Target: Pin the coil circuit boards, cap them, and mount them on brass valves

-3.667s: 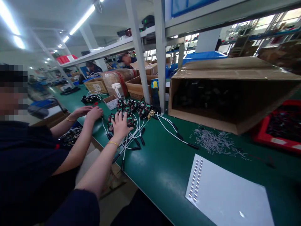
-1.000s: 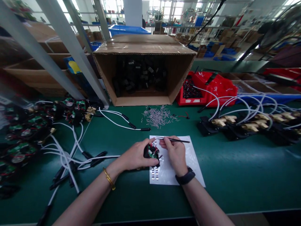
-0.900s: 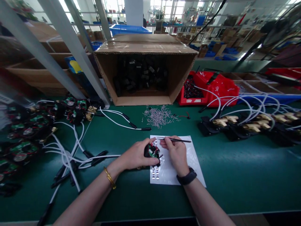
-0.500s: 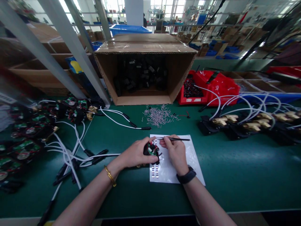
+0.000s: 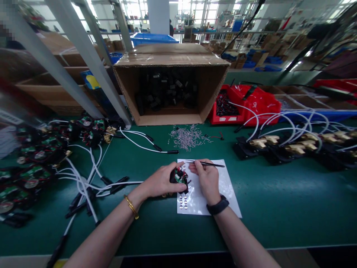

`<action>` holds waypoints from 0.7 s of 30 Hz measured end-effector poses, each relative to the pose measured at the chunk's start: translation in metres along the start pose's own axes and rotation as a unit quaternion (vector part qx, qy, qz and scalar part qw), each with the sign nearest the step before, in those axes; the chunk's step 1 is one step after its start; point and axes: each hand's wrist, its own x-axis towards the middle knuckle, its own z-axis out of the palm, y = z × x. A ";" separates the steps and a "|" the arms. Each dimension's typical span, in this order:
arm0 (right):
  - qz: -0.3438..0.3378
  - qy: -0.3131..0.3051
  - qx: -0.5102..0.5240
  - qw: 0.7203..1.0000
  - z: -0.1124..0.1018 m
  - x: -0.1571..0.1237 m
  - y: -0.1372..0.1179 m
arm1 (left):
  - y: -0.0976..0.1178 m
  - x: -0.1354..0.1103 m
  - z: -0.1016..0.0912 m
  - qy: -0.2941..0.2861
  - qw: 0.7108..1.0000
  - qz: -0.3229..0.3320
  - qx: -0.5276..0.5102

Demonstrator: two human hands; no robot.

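Observation:
My left hand [image 5: 161, 181] grips a small black housing [image 5: 180, 179] with a green circuit board and red wires showing inside. A white cable runs out to the left from beneath that hand. Black tweezers [image 5: 209, 164] lie between the fingers and thumb of my right hand [image 5: 208, 180], their thin tips pointing left towards the housing's upper edge. Under both hands is a white sheet [image 5: 223, 197] with small round silvery pieces [image 5: 183, 202] in rows along its left side. Whether the tweezer tips hold anything is too small to tell.
A pile of small screw-like pins [image 5: 187, 137] lies ahead, before an open cardboard box [image 5: 170, 120] of black parts. Wired circuit assemblies [image 5: 39, 149] and white cables crowd the left. Brass-fitted black units [image 5: 297, 148] and a red bin [image 5: 227, 120] stand right.
The view has shifted slightly. Both hands keep nearly the same pose, with the housing in the left and the tweezers in the right.

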 end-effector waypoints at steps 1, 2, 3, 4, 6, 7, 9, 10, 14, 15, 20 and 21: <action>-0.004 0.002 -0.002 1.000 0.000 0.000 0.001 | 0.000 0.000 0.000 -0.002 1.000 -0.001 -0.004; -0.009 0.003 -0.005 1.000 0.000 0.000 0.002 | 0.000 0.000 0.000 -0.002 1.000 -0.001 -0.006; -0.014 0.004 -0.009 1.000 0.001 0.000 0.002 | 0.000 0.000 0.000 -0.002 1.000 0.000 -0.008; -0.017 0.003 -0.013 1.000 0.000 0.000 0.003 | 0.000 0.000 -0.001 -0.001 1.000 0.001 -0.009; -0.018 -0.005 -0.015 1.000 0.000 0.001 0.003 | 0.000 -0.001 -0.001 0.000 1.000 0.001 -0.007; -0.017 -0.009 -0.014 1.000 -0.001 0.001 0.003 | 0.001 -0.001 -0.001 0.000 1.000 0.001 -0.005; -0.014 -0.020 -0.011 1.000 -0.002 0.001 0.003 | 0.001 -0.001 -0.002 0.001 1.000 0.001 -0.004; -0.014 -0.024 -0.011 1.000 -0.003 0.001 0.003 | 0.001 0.000 -0.002 0.002 1.000 0.003 -0.004; -0.019 -0.034 -0.021 0.999 -0.005 0.001 0.004 | 0.001 0.000 -0.001 0.003 1.000 0.008 0.004; -0.021 -0.034 -0.023 0.999 -0.005 0.001 0.003 | 0.001 0.000 -0.002 0.004 1.000 0.008 0.007; -0.020 -0.021 -0.003 1.000 -0.003 -0.002 0.002 | 0.003 -0.007 0.002 0.033 0.999 0.024 -0.001; -0.019 -0.018 0.006 1.000 -0.003 -0.002 0.002 | 0.003 -0.011 0.004 0.066 0.997 0.032 0.006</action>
